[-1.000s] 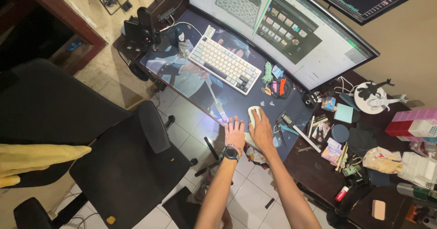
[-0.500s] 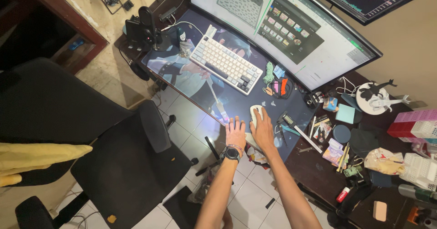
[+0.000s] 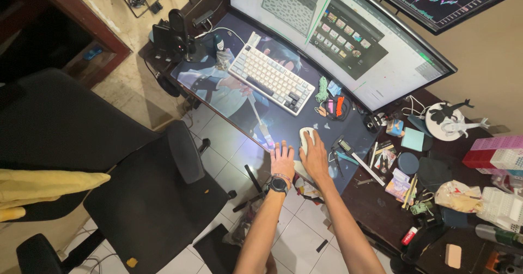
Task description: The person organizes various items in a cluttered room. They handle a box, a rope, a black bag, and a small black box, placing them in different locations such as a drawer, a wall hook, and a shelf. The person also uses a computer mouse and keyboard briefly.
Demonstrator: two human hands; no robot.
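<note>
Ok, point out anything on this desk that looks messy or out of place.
The desk's right end is cluttered: pens, cards, a crumpled wrapper and small boxes lie jumbled together. The keyboard sits askew to the monitor. Nothing looks spilled or broken. The right hand rests on the mouse.

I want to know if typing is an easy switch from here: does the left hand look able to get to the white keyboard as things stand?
Probably yes. The left hand lies flat on the desk mat beside the mouse, and the mat between it and the white keyboard looks bare, so nothing seems to block a forward reach.

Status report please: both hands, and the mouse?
Right hand resting on white mouse. Left hand flat on desk mat. Nothing blocking them.
</note>
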